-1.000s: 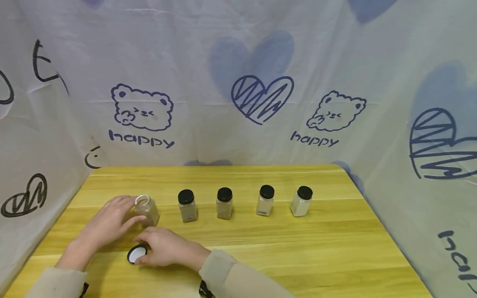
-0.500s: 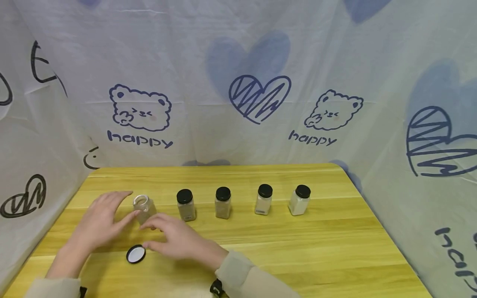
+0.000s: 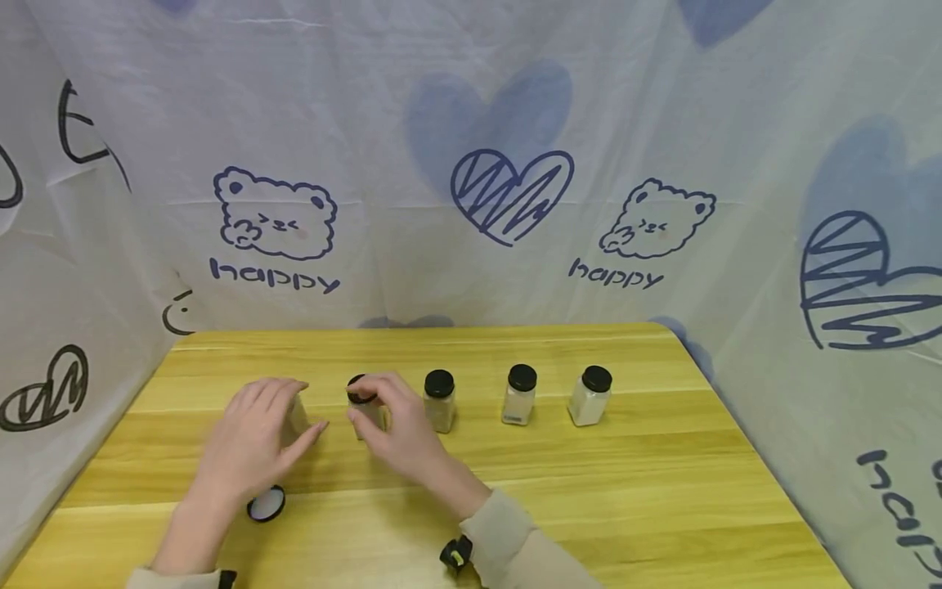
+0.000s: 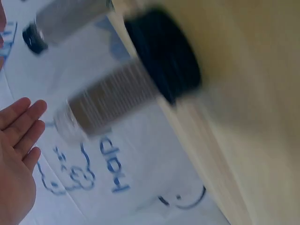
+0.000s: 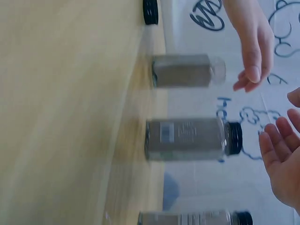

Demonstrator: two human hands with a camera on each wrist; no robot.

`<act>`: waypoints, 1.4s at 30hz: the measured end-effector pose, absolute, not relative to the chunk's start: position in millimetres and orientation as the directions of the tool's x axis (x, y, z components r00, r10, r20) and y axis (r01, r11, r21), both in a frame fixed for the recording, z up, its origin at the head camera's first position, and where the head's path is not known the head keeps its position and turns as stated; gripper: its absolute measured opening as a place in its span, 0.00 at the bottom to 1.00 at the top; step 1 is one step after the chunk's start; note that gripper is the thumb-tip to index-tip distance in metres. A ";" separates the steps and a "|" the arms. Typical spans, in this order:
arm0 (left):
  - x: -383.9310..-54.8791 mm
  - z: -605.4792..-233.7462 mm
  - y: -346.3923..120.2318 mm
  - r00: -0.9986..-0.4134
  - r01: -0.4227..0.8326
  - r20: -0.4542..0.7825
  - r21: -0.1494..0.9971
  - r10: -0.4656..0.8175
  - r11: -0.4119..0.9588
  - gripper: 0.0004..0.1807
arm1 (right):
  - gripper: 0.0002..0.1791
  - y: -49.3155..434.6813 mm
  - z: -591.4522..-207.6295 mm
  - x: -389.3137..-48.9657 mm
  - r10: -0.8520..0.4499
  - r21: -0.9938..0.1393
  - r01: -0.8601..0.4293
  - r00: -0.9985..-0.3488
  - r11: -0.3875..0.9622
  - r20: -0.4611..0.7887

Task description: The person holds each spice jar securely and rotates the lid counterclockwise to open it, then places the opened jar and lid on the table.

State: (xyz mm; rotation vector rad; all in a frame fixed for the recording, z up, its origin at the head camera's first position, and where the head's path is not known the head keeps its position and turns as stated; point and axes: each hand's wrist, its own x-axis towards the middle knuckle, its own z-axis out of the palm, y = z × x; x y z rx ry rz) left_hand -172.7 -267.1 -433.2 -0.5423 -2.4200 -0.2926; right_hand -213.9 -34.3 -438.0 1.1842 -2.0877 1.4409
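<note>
An uncapped clear jar of greyish-brown powder [image 5: 180,72] stands upright at the left end of a row. My left hand [image 3: 250,433] hovers in front of it with fingers and thumb spread, hiding most of it in the head view; the left wrist view shows those fingers apart from the jar [image 4: 112,101]. The second jar [image 5: 187,139] wears a black lid [image 5: 234,138]. My right hand [image 3: 401,429] is beside this lid, fingers loosely curved, with a gap in the right wrist view. Near my left wrist a black cap with a white lining [image 3: 266,504] lies on the table.
Three more black-lidded jars continue the row rightward: a brownish one [image 3: 439,405], a paler one [image 3: 519,399] and a white one [image 3: 590,401]. The yellow wooden table [image 3: 589,507] meets a printed cloth [image 3: 397,270] behind and at both sides.
My right hand has let go of the black cap, leaving it on the table, and moved right and up to the second jar. My left hand has shifted right, in front of the uncapped jar.
</note>
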 end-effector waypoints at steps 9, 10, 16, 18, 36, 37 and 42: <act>-186.4 -444.9 -224.8 -0.815 0.361 0.504 0.057 0.285 0.931 0.37 | 0.19 -20.7 -437.6 -234.0 -0.425 -0.636 -0.728 -0.676 0.257 0.602; -188.3 -445.0 -221.7 -0.827 0.349 0.489 0.060 0.277 0.935 0.37 | 0.20 -20.5 -437.3 -234.7 -0.436 -0.653 -0.708 -0.694 0.269 0.573; -198.6 -446.1 -212.9 -0.846 0.326 0.460 0.047 0.269 0.944 0.38 | 0.22 -24.3 -435.2 -238.5 -0.482 -0.702 -0.605 -0.775 0.377 0.409; -200.7 -446.2 -212.4 -0.851 0.321 0.450 0.041 0.269 0.946 0.38 | 0.23 -26.7 -435.8 -240.2 -0.493 -0.708 -0.577 -0.791 0.406 0.362; -208.3 -447.3 -218.9 -0.800 0.403 0.488 0.008 0.348 0.915 0.26 | 0.23 -41.9 -445.3 -245.7 -0.454 -0.727 -0.507 -0.840 0.463 0.296; -208.2 -447.4 -219.5 -0.799 0.406 0.488 0.008 0.350 0.914 0.26 | 0.23 -42.4 -445.5 -245.8 -0.456 -0.722 -0.512 -0.838 0.465 0.300; -207.6 -446.8 -221.5 -0.807 0.411 0.475 0.025 0.351 0.911 0.26 | 0.24 -42.4 -445.9 -247.0 -0.475 -0.700 -0.532 -0.826 0.476 0.305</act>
